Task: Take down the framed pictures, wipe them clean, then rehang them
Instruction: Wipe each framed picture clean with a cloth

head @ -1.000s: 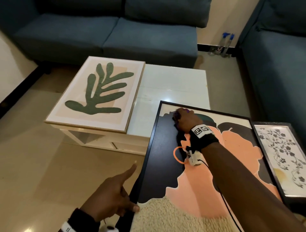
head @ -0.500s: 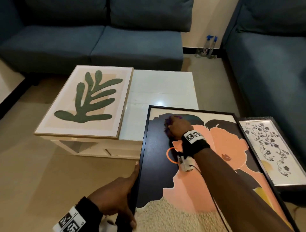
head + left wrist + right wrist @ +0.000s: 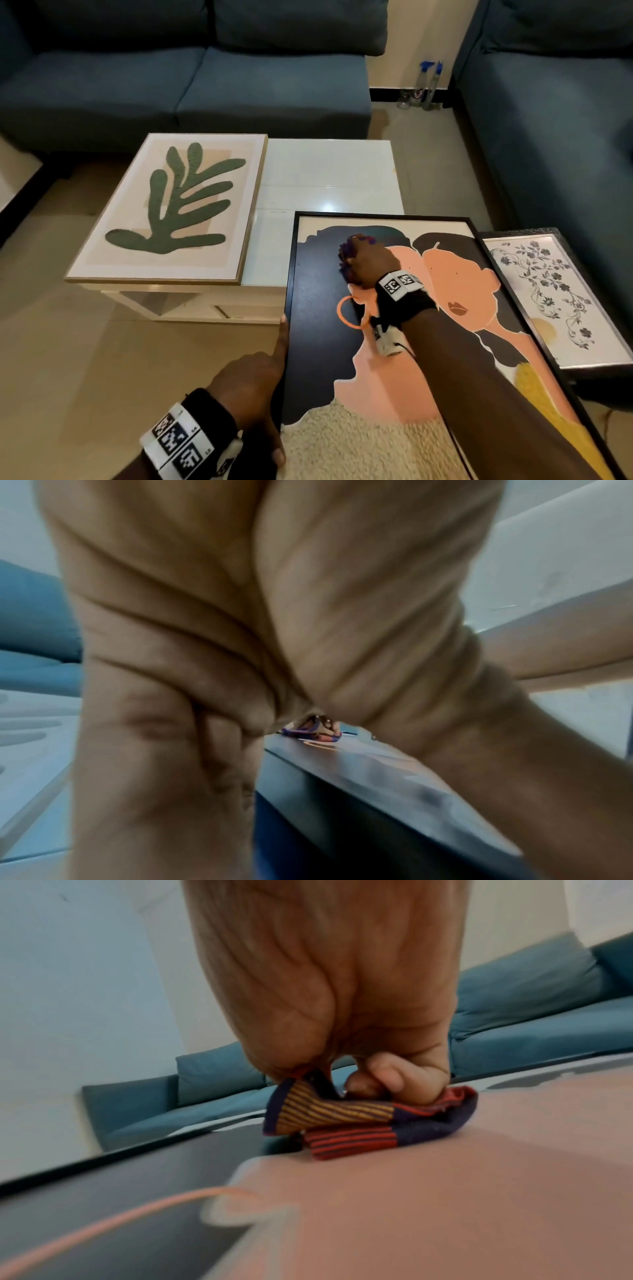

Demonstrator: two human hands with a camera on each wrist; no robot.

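Firmly, right hand (image 3: 368,260) clutches striped cloth (image 3: 342,1118) on black-framed picture (image 3: 318,342); left hand (image 3: 253,380) grips its edge.

No words or numbers are legible here; the white wristbands (image 3: 178,442) carry only black square marker codes, their tiny print unreadable.

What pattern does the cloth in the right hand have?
The cloth is dark purple with orange and red stripes, clearest in the right wrist view.
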